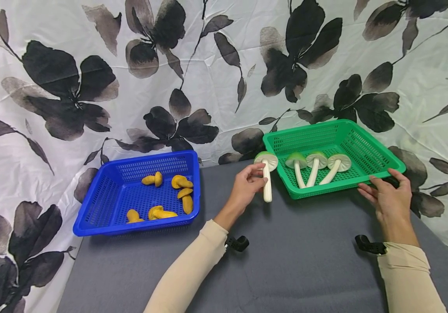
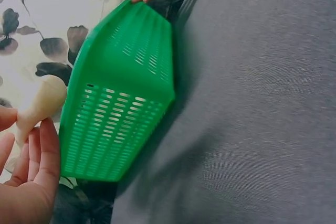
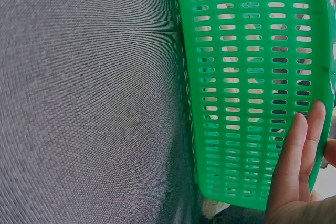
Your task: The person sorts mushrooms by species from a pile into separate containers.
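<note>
My left hand (image 1: 249, 182) pinches a toy mushroom (image 1: 267, 184) by its white stem, green-edged cap up, just left of the green basket (image 1: 327, 189). In the left wrist view the pale stem (image 2: 43, 100) of this mushroom shows between thumb and fingers. Three similar green-capped mushrooms (image 1: 314, 169) lie inside the green basket, stems toward its near side. My right hand (image 1: 389, 195) holds the basket's near right rim. In the right wrist view two fingers (image 3: 294, 153) lie along the slotted outer wall, with the thumb at the rim.
A blue basket (image 1: 110, 229) stands at the left with several yellow-brown mushrooms (image 1: 161, 213) in it. Both baskets sit on a grey cloth-covered table (image 1: 306, 261). Behind them hangs a white curtain (image 1: 224, 87) with dark flowers, close to the table's far edge.
</note>
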Motion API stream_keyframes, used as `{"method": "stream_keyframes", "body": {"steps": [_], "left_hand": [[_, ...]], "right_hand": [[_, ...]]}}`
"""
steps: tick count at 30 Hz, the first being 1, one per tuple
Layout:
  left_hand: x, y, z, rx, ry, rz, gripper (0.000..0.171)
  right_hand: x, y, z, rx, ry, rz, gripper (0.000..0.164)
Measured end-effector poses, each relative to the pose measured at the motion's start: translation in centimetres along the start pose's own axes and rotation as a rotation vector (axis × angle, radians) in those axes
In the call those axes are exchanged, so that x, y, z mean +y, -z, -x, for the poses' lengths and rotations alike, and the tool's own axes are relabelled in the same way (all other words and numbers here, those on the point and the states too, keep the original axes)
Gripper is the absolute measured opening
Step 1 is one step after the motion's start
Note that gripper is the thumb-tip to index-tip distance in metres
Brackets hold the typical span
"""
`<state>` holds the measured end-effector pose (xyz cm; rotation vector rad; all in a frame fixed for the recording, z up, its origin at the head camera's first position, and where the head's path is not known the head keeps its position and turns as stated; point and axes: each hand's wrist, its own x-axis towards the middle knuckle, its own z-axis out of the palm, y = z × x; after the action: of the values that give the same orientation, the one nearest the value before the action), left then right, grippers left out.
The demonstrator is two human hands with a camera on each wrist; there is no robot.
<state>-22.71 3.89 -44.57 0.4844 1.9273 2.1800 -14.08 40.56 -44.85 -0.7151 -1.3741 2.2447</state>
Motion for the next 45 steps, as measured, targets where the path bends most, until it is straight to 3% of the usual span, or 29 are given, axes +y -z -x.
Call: {"method": "stream_keyframes", "body": {"steps": [12,33,40,45], "left_hand": [[1.7,-1.8,-2.1,-0.032,-0.065,-0.015,0.041],[2.6,-5.0,-5.0,-0.113,-0.075,-0.069,0.044],[3.0,-5.8,-4.9,-0.093,-0.101,-0.224,0.047],[3.2,-5.9,-4.6,-0.040,-0.103,-0.348,0.051]], "right_hand": [[-0.2,0.0,0.0,0.006,-0.002,-0.006,0.082],[-0.1,0.1,0.0,0.018,-0.002,0.013,0.081],[0.0,0.0,0.0,0.012,0.002,0.010,0.082],[0.1,-0.1,-0.1,0.011,0.003,0.010,0.081]]}}
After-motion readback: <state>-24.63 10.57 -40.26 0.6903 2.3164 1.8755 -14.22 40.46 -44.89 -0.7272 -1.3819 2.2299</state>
